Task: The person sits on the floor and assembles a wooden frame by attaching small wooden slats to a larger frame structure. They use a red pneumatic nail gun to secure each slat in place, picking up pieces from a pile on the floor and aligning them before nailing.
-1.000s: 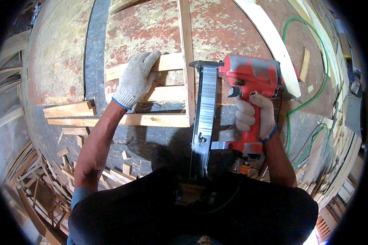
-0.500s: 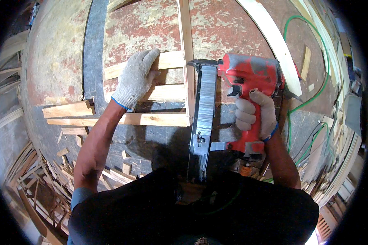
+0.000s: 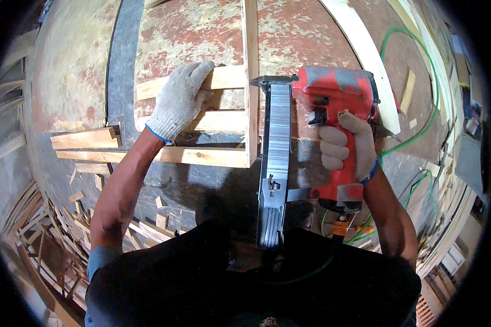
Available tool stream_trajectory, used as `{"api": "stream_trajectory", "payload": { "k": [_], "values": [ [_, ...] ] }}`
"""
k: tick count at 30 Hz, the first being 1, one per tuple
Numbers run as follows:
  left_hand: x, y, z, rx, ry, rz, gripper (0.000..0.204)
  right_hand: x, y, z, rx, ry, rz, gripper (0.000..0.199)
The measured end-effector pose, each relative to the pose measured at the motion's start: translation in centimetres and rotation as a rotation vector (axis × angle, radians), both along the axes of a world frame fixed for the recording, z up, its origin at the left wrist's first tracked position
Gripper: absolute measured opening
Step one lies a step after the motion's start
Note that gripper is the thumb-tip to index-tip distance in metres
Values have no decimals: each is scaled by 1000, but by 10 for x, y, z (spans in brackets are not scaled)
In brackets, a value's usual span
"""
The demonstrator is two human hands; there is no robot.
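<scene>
My right hand (image 3: 352, 144), in a knitted white work glove, grips the handle of a worn red and grey pneumatic nail gun (image 3: 333, 95). A long magazine (image 3: 278, 147) packed with fasteners runs from its nose toward my body. The nose points left, at the right side of a long upright wooden strip (image 3: 251, 60); I cannot tell whether they touch. My left hand (image 3: 181, 98), gloved too, is closed over a short wooden slat (image 3: 226, 78), thumb on its near side. A second slat (image 3: 221, 121) and a longer one (image 3: 202, 156) lie nearer me, their ends meeting the strip.
Wood offcuts (image 3: 87, 139) and a scrap pile (image 3: 65, 229) lie at the left. A green air hose (image 3: 437, 92) loops on the right, beside a long pale board (image 3: 360, 38). The work surface (image 3: 196, 32) has peeling red and cream paint.
The nail gun has shifted slightly to the right, its magazine's near end most of all. My left hand keeps its place on the slat.
</scene>
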State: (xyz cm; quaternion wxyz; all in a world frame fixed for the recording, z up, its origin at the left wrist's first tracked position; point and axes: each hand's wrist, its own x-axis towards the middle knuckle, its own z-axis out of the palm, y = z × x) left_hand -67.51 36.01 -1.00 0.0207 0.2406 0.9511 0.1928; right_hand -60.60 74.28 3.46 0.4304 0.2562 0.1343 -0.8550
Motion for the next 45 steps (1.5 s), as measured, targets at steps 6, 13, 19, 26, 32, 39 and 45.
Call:
{"api": "stream_trajectory", "payload": {
  "k": [6,13,19,26,32,39,45],
  "values": [
    [0,1,2,-12,-23,3,58,-3,-3,3,12,2,-15,35],
    [-1,2,-1,-20,-37,-3,60,-4,3,-1,7,14,-74,35],
    [-2,2,3,-27,-71,-13,61,-7,-2,1,-11,58,-86,37],
    [-3,2,1,-24,-91,-5,62,-8,-3,-1,-84,81,-59,44],
    [-1,1,1,-28,-23,-8,53,-8,-1,5,42,33,-53,41],
    [-2,1,2,-24,-57,-7,60,-10,-7,6,69,81,-40,37],
    [-2,3,6,-13,-80,0,60,-15,-6,5,48,108,-19,33]
  ]
}}
